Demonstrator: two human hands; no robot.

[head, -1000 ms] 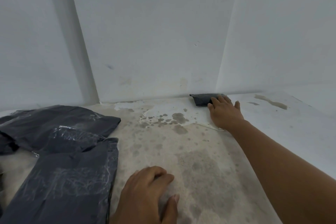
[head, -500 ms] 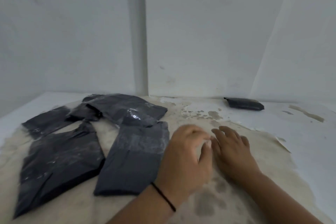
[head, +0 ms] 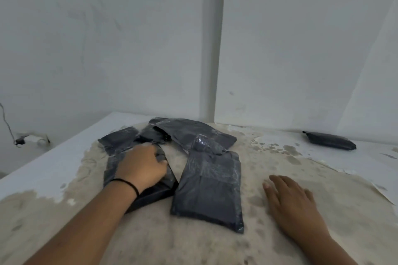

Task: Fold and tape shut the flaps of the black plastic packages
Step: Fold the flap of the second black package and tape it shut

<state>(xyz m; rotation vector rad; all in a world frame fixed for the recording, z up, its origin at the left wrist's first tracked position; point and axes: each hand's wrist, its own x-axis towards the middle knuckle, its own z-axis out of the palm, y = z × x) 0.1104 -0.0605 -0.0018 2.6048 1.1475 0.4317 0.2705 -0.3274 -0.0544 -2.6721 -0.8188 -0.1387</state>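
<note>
Head view: my left hand (head: 143, 165) curls its fingers round the edge of a flat black plastic package (head: 137, 191) at the left of the pile, while my right hand (head: 293, 202) rests flat and relaxed on the worn, stained tabletop (head: 301, 170). Neighbouring black packages (head: 210, 187) overlap; I judge a pull could drag them along, or the slick film could slip my grip.
</note>
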